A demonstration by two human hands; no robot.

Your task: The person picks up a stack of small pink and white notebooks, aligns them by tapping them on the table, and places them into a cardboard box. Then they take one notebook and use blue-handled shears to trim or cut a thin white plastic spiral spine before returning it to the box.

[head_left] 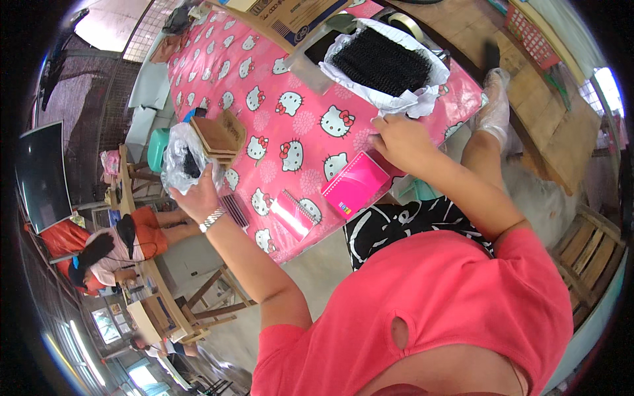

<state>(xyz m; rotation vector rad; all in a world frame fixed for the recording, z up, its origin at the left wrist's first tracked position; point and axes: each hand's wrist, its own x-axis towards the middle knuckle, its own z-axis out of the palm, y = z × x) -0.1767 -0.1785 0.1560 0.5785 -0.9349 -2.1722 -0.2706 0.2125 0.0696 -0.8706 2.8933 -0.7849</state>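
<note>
My left hand [198, 198] is at the table's left edge, thumb and fingers apart, against the near side of a clear plastic bag [173, 173] with something black inside. A silver bracelet is on that wrist. My right hand [406, 144] is over the table's right side, fingers slightly bent and apart, close to the near edge of white crumpled paper [411, 107]. Black, crinkly, mesh-like material [382, 63] lies on this paper. Between my hands lie a bright pink spiral notebook [355, 185] and a smaller pink notebook [294, 214].
The table has a pink cartoon-cat cover [267, 122]. A cardboard box [284, 23] and a tape roll [406, 25] are at the far side, small brown boxes [218, 135] at the left. Another person [125, 244] is bent over beyond the left edge. A wooden chair [588, 264] stands right.
</note>
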